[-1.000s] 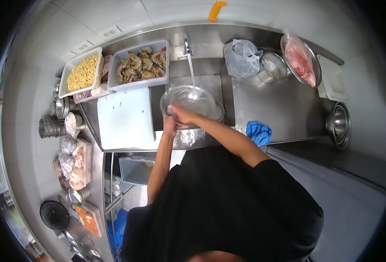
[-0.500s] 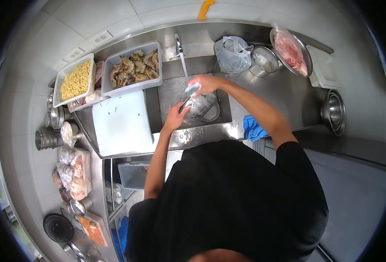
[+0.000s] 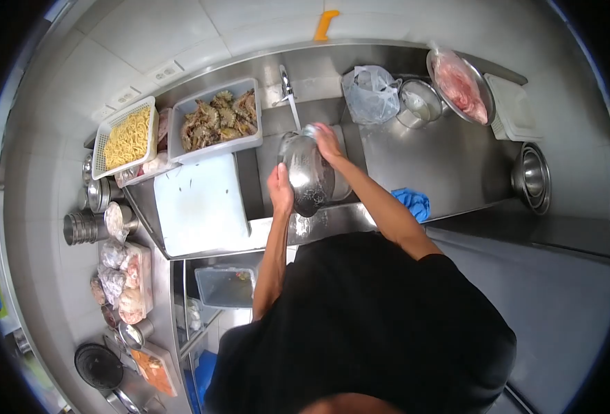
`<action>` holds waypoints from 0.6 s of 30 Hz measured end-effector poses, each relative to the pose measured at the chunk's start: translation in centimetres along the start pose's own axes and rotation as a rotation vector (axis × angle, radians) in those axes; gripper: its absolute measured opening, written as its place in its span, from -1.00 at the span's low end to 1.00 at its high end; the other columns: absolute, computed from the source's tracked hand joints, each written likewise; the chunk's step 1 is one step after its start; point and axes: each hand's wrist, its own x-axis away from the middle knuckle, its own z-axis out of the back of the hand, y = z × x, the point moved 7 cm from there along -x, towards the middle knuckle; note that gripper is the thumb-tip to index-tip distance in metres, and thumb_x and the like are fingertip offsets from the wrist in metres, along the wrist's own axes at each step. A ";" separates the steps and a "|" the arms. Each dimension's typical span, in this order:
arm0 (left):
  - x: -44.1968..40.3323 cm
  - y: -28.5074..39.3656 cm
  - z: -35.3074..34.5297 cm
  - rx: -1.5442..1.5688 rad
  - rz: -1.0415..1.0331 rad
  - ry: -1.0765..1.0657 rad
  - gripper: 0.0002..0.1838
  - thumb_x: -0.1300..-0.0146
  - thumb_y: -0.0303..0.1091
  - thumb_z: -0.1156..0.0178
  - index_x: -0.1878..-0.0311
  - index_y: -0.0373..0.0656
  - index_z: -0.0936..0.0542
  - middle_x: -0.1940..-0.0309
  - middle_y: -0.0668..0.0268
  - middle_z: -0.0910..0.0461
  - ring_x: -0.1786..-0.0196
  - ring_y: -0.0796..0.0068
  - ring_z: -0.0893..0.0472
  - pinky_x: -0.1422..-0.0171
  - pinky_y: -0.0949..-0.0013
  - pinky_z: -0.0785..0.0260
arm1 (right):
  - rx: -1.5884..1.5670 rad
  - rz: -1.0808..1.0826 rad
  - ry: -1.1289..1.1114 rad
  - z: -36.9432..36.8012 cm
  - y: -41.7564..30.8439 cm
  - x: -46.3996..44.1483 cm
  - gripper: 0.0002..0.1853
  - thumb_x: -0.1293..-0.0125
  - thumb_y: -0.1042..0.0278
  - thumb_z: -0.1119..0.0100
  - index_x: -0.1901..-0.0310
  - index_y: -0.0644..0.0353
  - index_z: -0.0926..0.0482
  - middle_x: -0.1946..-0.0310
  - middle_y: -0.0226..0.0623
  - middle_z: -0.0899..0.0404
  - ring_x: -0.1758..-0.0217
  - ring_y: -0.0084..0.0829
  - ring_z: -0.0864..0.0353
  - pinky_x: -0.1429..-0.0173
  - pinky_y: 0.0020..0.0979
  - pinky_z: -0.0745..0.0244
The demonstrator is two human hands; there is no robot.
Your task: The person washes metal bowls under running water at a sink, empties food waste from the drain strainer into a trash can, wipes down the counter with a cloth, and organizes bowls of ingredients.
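Note:
A shiny metal bowl [image 3: 307, 172] is tipped up over the sink [image 3: 270, 148], with suds and drops on its surface. My left hand [image 3: 280, 189] grips the bowl by its left rim. At the far right rim, my right hand [image 3: 328, 143] presses a pale scrubbing sponge [image 3: 310, 130] against the metal; the fingers partly cover it. Water runs from the faucet [image 3: 286, 84] just beyond the bowl. Part of another metal vessel shows in the sink behind the bowl's right side.
Left of the sink lies a white cutting board [image 3: 198, 207], with a tub of shrimp-like shellfish [image 3: 221, 121] and a basket of noodles [image 3: 125, 138] behind it. To the right are a plastic bag [image 3: 370, 95], a metal pot [image 3: 418, 103], bagged meat [image 3: 460, 90] and a blue cloth [image 3: 412, 203].
The bowl has been raised and turned, so more of its surface shows. My right hand has moved slightly right with the sponge, and my left hand has shifted along the rim.

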 end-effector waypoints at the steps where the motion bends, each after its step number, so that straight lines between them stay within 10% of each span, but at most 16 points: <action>1: 0.1 0.6 0.3 0.030 -0.031 0.058 -0.56 -0.53 -0.04 0.08 0.39 -0.16 -0.45 0.52 0.54 -0.31 0.40 0.66 -0.23 0.30 0.44 -0.16 | -0.179 -0.264 0.074 0.9 2.3 1.0 -0.51 -0.36 0.14 0.04 -0.23 0.25 -0.39 -0.29 0.01 -0.33 -0.33 -0.13 -0.37 -0.39 -0.03 -0.21; 4: -0.4 0.3 1.4 0.125 -0.029 0.204 -0.62 -0.51 -0.09 0.03 0.34 -0.20 -0.47 0.50 0.55 -0.34 0.39 0.71 -0.23 0.31 0.48 -0.15 | -0.066 -0.520 0.271 -2.5 16.1 2.8 -0.48 -0.39 0.04 0.10 -0.06 0.43 -0.46 0.01 0.13 -0.53 -0.20 0.04 -0.50 -0.23 -0.04 -0.39; 6: -1.2 -0.8 1.2 0.258 0.000 0.229 -0.63 -0.51 -0.11 0.01 0.31 -0.22 -0.50 0.48 0.53 -0.40 0.39 0.71 -0.29 0.30 0.48 -0.20 | 0.051 -0.705 0.568 -4.5 13.4 8.9 -0.48 -0.37 0.08 0.06 -0.13 0.42 -0.41 -0.12 0.23 -0.41 -0.30 0.10 -0.38 -0.27 -0.02 -0.33; 11: -2.3 -2.8 -1.1 -0.037 -0.038 -0.017 -0.59 -0.51 -0.12 0.02 0.29 -0.29 -0.56 0.47 0.48 -0.48 0.39 0.67 -0.34 0.27 0.46 -0.26 | 0.311 0.134 0.415 -3.0 0.5 8.3 -0.49 -0.24 0.19 -0.09 -0.13 0.36 -0.36 -0.12 0.15 -0.39 -0.22 0.05 -0.40 -0.32 -0.05 -0.27; 15: -6.9 -5.3 -4.0 -0.196 -0.073 -0.269 -0.60 -0.51 -0.13 0.03 0.21 -0.31 -0.58 0.42 0.38 -0.54 0.31 0.56 -0.40 0.14 0.38 -0.32 | -0.058 -0.125 0.352 7.8 0.8 3.9 -0.42 -0.29 0.20 -0.12 -0.26 0.34 -0.29 -0.23 0.01 -0.36 -0.34 -0.14 -0.31 -0.41 -0.18 -0.17; 18: -10.3 -3.5 -6.7 -0.338 -0.207 -0.410 -0.60 -0.49 -0.12 0.01 -0.01 -0.32 -0.56 0.35 0.30 -0.56 0.22 0.49 -0.44 0.01 0.33 -0.32 | -0.089 0.045 0.990 22.2 2.2 2.4 -0.46 -0.39 0.17 -0.06 -0.28 0.31 -0.24 -0.22 -0.05 -0.37 -0.32 -0.23 -0.32 -0.42 -0.28 -0.16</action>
